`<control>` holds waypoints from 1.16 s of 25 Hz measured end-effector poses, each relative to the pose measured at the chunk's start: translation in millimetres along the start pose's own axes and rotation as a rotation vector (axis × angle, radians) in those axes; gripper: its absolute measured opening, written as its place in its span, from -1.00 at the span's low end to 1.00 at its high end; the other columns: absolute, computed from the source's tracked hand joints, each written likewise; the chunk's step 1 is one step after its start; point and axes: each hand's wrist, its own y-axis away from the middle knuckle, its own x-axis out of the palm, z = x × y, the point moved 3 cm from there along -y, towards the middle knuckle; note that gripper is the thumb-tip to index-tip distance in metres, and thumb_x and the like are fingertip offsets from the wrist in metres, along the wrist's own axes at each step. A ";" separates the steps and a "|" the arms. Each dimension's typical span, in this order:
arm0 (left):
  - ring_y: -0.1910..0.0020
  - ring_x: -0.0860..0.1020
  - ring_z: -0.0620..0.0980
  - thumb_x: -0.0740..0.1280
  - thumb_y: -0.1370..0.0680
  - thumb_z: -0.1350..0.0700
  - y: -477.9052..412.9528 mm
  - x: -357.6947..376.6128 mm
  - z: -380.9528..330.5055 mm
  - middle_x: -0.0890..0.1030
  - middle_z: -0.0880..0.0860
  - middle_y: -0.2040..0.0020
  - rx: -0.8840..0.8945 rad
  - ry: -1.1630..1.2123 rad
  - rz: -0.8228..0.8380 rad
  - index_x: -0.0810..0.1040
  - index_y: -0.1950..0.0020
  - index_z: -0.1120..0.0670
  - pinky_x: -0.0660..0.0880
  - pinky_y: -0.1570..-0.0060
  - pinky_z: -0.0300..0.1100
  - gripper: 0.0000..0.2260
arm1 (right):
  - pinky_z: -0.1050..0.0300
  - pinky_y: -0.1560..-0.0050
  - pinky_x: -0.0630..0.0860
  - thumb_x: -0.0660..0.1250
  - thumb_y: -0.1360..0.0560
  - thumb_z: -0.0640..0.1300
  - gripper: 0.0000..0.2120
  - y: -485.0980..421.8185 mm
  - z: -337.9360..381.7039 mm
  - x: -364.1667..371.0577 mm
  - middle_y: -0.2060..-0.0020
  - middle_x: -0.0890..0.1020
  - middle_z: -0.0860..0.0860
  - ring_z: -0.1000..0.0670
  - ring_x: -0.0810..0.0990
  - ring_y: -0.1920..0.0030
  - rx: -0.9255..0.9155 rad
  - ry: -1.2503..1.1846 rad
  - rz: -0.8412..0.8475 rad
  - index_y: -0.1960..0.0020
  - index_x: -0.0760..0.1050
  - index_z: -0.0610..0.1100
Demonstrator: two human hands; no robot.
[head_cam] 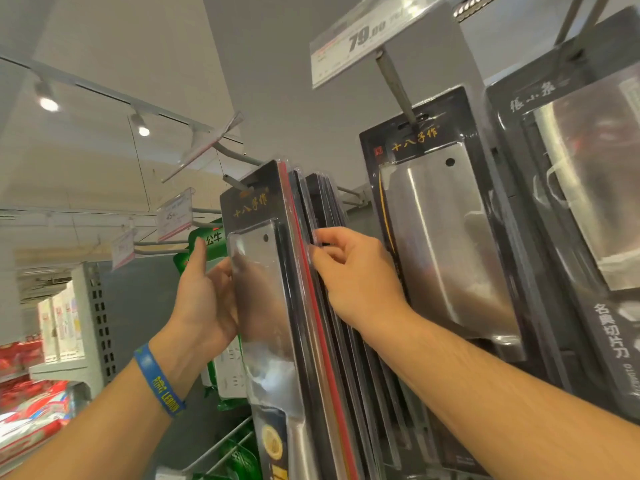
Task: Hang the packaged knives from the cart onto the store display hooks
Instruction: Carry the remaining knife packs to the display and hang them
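Hands reach up to a shop's knife display, where a packaged knife, a cleaver sealed on a black card with gold lettering, hangs upright at the front of a row, its top hole at the tip of a metal hook. The left hand, with a blue wristband on its wrist, holds the pack's left edge, thumb raised and fingers slipped behind the clear plastic, apparently curled round it. The right hand pinches the edges of the stack of packages hanging just behind the front one. To the right, a second cleaver pack hangs from its own hook under a price tag reading 79.00, with a third pack beside it. A green package shows behind the left thumb, near smaller price tags.
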 end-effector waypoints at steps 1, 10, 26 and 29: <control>0.23 0.68 -0.02 0.10 -0.54 -0.40 -0.4 -1.1 0.1 0.68 0.02 0.19 -0.003 -0.006 0.005 0.73 0.14 0.07 0.59 0.24 -0.16 -0.37 | 0.15 0.05 0.66 0.32 -0.65 0.02 -0.79 -0.7 -1.7 -3.4 0.13 0.73 0.16 0.17 0.68 0.13 -0.023 0.012 -0.027 -0.24 0.61 0.06; 0.10 0.70 0.02 -0.09 -0.46 -0.54 -11.9 -0.9 6.5 0.72 0.12 0.03 -0.097 -0.041 0.078 0.76 0.10 0.10 0.60 0.18 -0.05 -0.13 | 0.62 0.29 0.34 0.32 -0.65 -0.05 -0.76 -25.0 -19.8 -22.4 0.19 0.53 0.28 0.33 0.50 0.24 0.003 0.192 -0.147 -0.29 0.60 0.00; 0.28 0.66 0.03 0.05 -0.50 -0.47 -14.3 -1.0 5.0 0.65 0.09 0.17 -0.070 -0.014 0.022 0.73 0.10 0.16 0.62 0.29 -0.17 -0.23 | 0.29 -0.19 0.55 0.35 -0.64 -0.01 -0.72 -21.8 -20.9 -23.4 -0.11 0.66 0.21 0.28 0.61 -0.08 -0.027 0.036 0.049 -0.33 0.59 0.08; 0.36 0.66 0.00 0.01 -0.51 -0.47 -8.4 5.4 4.0 0.67 0.06 0.29 -0.049 -0.084 0.013 0.75 0.25 0.12 0.59 0.40 -0.22 -0.22 | 0.65 0.14 0.32 0.20 -0.69 0.07 -0.69 -21.8 -26.7 -26.0 -0.12 0.52 0.22 0.46 0.47 0.08 -0.018 0.122 -0.038 -0.39 0.51 0.11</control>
